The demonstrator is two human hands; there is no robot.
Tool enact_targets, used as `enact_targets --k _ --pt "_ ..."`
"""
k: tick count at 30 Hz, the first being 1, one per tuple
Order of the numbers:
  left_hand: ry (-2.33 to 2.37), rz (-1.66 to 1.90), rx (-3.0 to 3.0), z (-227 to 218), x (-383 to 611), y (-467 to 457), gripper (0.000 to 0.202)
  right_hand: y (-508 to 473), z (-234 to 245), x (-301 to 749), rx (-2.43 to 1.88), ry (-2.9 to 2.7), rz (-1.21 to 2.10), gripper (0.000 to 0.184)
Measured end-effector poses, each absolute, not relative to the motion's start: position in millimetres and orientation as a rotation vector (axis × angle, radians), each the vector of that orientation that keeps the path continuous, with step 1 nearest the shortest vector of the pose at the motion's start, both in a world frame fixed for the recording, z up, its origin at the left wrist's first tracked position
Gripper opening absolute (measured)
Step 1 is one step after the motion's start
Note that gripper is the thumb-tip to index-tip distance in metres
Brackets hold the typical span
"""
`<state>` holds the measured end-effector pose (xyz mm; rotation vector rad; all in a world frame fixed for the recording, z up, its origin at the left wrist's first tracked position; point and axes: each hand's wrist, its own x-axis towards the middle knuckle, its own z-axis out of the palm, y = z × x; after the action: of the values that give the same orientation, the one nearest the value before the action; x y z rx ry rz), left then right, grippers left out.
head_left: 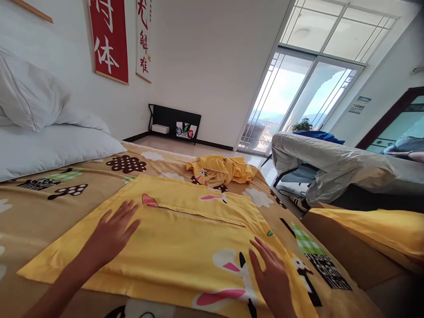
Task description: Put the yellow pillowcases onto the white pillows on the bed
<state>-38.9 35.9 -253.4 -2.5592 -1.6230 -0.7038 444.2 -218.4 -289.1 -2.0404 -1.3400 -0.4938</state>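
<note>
A yellow pillowcase (172,247) with printed white rabbit ears lies spread out on the bed, its opening slit running across the upper half. Over its left part is my left hand (112,232), fingers spread and palm down. My right hand (273,276) is near the right edge, beside a rabbit print, with its fingers apart. Neither hand holds anything; whether the palms press on the cloth I cannot tell. Beyond the pillowcase sits a crumpled yellow cloth (225,170) with similar prints.
White pillows (56,148) are piled at the left on the tan patterned bedsheet (96,187). At the right stands a cardboard box (351,251) with yellow fabric (374,225) over its edge. Behind it is furniture under a plastic cover (331,159). A black low shelf (172,117) stands by the wall.
</note>
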Motion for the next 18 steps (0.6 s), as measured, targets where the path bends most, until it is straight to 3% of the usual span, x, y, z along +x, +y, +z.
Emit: enact_targets --k 4,8,12,18 --pt "-1.261 -0.465 -3.036 -198.3 125.6 59.6 0.055 -65.0 -217.8 359.4 -2.074 -1.726 -0.023 0.043" --pt "-1.284 -0.304 -3.103 -215.5 211.8 97.7 0.054 31.5 -221.9 324.7 -2.261 -1.797 0.202 0.048" --pt "-1.5 -0.216 -2.97 -253.4 171.9 154.1 0.057 44.4 -248.5 378.1 -2.363 -1.743 0.298 0.052" --pt "-1.946 -0.157 -2.637 -268.4 50.0 264.9 0.061 1.6 -261.3 542.8 -2.679 -1.459 0.25 0.06"
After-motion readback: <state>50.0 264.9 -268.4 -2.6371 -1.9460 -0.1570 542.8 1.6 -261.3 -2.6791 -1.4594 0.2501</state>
